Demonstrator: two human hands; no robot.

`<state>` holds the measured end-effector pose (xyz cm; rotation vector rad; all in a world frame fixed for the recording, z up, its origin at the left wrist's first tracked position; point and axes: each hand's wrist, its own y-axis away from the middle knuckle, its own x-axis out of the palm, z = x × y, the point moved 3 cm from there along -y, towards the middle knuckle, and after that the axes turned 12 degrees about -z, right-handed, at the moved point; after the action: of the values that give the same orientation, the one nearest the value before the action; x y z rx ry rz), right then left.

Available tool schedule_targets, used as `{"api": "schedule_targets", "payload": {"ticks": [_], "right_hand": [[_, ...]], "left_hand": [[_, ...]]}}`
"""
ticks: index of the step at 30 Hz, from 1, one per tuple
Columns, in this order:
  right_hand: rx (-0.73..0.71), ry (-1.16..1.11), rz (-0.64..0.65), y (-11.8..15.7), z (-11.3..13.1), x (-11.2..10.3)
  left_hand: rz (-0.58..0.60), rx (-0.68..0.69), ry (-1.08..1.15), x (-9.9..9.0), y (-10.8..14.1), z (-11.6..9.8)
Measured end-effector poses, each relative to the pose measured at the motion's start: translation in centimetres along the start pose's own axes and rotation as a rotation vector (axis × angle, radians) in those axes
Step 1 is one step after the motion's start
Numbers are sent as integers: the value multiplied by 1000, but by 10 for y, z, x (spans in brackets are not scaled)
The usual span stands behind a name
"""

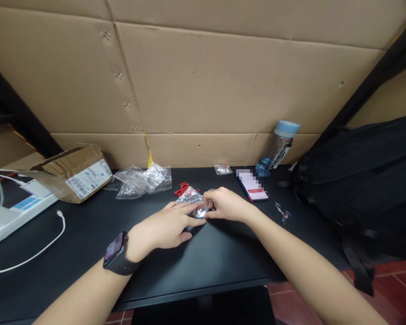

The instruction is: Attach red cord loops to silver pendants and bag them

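Observation:
A small round shiny metallic item (200,210) lies on the black table between my hands. My left hand (171,223), with a black watch on its wrist, lies over the table with its fingers spread, two fingertips touching the item's left and near sides. My right hand (225,205) is closed at the item's right edge, thumb and fingers curled round it. Just behind are a clear plastic bag (191,195) and a red cord (182,188). The right fingertips are partly hidden.
Crumpled clear bags (144,179) and an opened cardboard box (79,174) stand at the left, near a power strip (23,212) and white cable. At the right are a phone (252,185), a bottle (278,146), a keychain (284,215) and a black backpack (365,180).

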<state>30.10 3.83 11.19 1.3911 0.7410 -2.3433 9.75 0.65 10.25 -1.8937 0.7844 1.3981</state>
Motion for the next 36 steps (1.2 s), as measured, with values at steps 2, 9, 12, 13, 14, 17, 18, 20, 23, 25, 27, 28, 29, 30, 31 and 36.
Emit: {"api": "schedule_targets", "payload": {"ticks": [2,9,12,13,14,17,18,20,23,25,27,28,29,30,31,36], "right_hand": [[-32,-50,4,0,1,2],[-63,-80,-10,0,3,4],[-28,-24,-24,0,4,3],[-17,1,-30,0,4,4],[-9,27,-37,0,5,4],[10,98,-62,0,5,7],[16,119,-71,0,5,8],[23,156,-85,-1,5,10],[29,202,-107,-2,4,12],[38,220,-125,-3,4,12],[45,228,-137,-4,3,12],[44,232,-141,-4,4,13],[39,237,-145,-4,4,14],[31,243,-148,-4,4,15],[22,249,-153,-4,5,16],[-38,286,-189,-4,7,23]], "left_hand": [[-11,4,15,1,0,1],[17,-1,25,2,1,3],[44,-25,6,0,0,0],[50,-26,-7,-1,-1,-1],[53,-26,-23,-2,-1,-2],[37,-31,-60,-2,0,-6],[22,-33,-67,-1,1,-7],[-7,-37,-77,1,4,-10],[-40,-56,-97,6,8,-11],[-60,-78,-109,8,10,-11],[-71,-102,-109,9,11,-11],[-65,-113,-106,9,11,-11],[-51,-122,-104,8,11,-11],[-31,-125,-101,7,12,-12],[-9,-124,-100,5,12,-13],[38,-81,-64,0,13,-16]]}}
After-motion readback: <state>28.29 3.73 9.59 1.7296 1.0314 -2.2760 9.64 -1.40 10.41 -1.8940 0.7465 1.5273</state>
